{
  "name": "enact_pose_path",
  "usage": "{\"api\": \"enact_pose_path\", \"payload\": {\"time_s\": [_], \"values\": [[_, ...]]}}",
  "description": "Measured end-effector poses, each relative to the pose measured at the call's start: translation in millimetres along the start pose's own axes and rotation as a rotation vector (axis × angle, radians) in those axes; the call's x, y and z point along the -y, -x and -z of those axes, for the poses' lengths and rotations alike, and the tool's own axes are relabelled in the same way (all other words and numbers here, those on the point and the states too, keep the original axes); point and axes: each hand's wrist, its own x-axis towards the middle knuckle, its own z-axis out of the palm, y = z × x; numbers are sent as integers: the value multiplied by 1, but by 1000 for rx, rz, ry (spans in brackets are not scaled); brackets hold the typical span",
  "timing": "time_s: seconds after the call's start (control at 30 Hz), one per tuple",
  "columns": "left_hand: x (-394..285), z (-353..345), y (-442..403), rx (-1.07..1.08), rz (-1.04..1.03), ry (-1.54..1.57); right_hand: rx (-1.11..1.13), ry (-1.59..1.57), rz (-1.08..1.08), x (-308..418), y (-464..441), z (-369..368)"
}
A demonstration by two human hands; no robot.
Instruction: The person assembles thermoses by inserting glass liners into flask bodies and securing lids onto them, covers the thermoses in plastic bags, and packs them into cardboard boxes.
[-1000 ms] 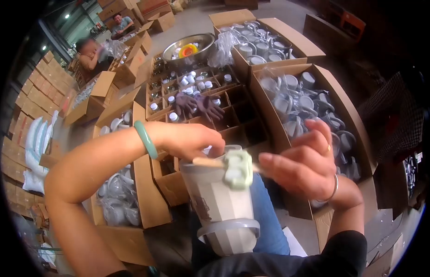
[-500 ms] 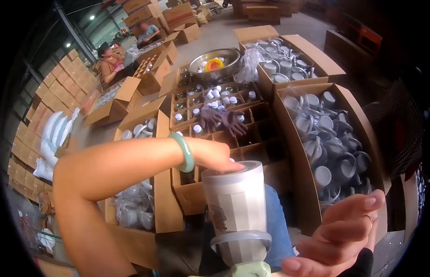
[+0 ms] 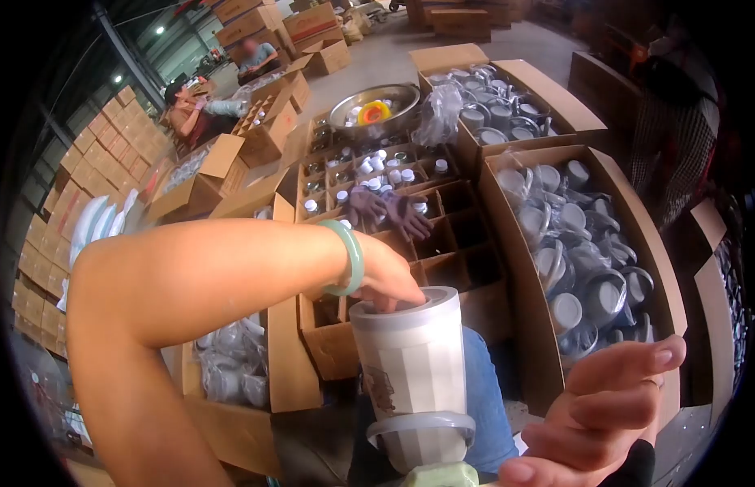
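A white faceted tumbler (image 3: 411,365) with a grey rim stands almost upright in front of me, over my jeans. Its grey loop (image 3: 422,424) circles the lower part, and a pale green piece (image 3: 442,476) shows beneath it. My left hand (image 3: 387,272) reaches over from the left, its bent fingers close together and dipping into the recessed top of the tumbler. The fingertips and anything between them are hidden. My right hand (image 3: 596,414) is beside the tumbler on the right, palm turned up, fingers loosely curled and thumb apart, with nothing in it.
A divided carton (image 3: 324,345) ahead holds white-capped bottles, purple gloves (image 3: 406,215) and a metal bowl (image 3: 337,122). Cartons of bagged grey-lidded cups (image 3: 673,300) stand at right, with another (image 3: 288,381) at left. Two people (image 3: 187,114) sit among boxes at back left.
My left hand has shifted, its fingers now bent down into the tumbler's top. Its elbow has moved left. The right hand has barely moved. A person at back left now holds a clear bag.
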Motion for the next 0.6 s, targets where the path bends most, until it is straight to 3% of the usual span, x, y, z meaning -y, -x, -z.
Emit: {"api": "enact_pose_path", "payload": {"time_s": [0.1, 0.2, 0.27, 0.33, 0.43, 0.6], "values": [[7, 1, -18, 35, -93, -140, 24, 3, 37, -2, 0, 4], [17, -3, -20, 29, -249, -191, 104, -62, -126, -2, -5, 8], [24, -4, -17, -36, -513, -144, -88, -189, 110, -29, -15, -5], [27, -2, -18, -31, -538, -167, -188, -248, 228, -33, -14, -5], [38, -7, -28, -155, -840, -250, 22, -348, -158, -26, -15, 3], [47, -7, -37, -335, -1046, -326, 4, -525, -107, -63, -12, -26]]}}
